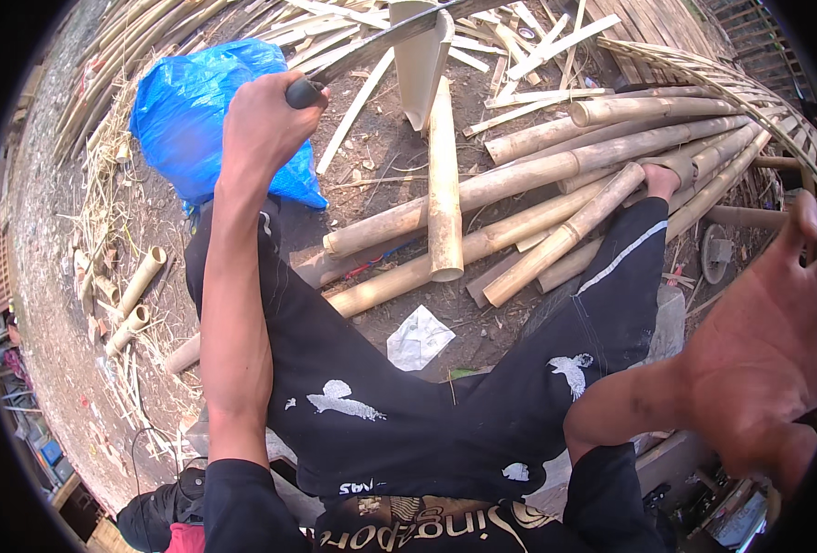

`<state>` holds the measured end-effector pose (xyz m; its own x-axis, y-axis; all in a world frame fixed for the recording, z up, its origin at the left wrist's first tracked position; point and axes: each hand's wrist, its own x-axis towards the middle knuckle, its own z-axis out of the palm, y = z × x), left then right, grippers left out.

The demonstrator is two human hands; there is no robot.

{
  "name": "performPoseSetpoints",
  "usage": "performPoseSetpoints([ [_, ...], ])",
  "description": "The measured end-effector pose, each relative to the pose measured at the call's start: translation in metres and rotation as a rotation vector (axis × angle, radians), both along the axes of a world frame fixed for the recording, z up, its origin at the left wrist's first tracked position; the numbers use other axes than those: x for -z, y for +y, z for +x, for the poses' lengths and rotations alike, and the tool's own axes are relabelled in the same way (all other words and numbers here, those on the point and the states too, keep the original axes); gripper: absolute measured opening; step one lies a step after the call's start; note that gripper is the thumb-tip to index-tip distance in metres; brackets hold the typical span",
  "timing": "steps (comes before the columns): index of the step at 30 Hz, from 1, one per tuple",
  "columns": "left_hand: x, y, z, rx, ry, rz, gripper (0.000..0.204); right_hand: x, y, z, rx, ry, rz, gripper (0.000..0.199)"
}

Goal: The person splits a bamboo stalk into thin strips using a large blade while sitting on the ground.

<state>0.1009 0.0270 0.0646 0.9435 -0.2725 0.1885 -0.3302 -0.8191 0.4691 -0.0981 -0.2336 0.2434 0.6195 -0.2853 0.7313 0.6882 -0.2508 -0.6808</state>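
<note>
The left hand (266, 120) is clamped on the black handle (305, 92) of a machete (372, 46), its blade crossing the upper part of a split bamboo piece (418, 78). The right hand (763, 346), fingers spread, holds nothing beside the bamboo poles (556, 170).

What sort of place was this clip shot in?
Probably an outdoor bamboo-working yard: bamboo poles lie piled on bare ground, split strips are scattered about, and the left hand grips a long-bladed knife.

Metal knife (376, 42), smooth split bamboo (418, 78), glossy plastic sheet (201, 115).
</note>
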Motion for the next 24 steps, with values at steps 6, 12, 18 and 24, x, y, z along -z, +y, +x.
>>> performPoseSetpoints([
  [6, -0.011, -0.019, 0.003, -0.012, -0.093, 0.027, 0.038, 0.247, 0.05, 0.001, 0.247, 1.341, -0.296, 0.125],
  [12, -0.012, -0.024, -0.004, -0.177, -0.111, 0.078, 0.034, 0.349, 0.068, -0.013, 0.146, 1.459, -0.157, 0.112],
  [18, -0.006, -0.023, 0.008, -0.155, -0.082, 0.103, 0.031, 0.323, 0.045, -0.015, -0.046, 1.443, 0.444, 0.104],
  [24, -0.017, -0.038, 0.011, -0.106, -0.021, 0.093, 0.022, 0.252, 0.002, -0.063, -0.392, 1.201, 1.234, 0.069],
])
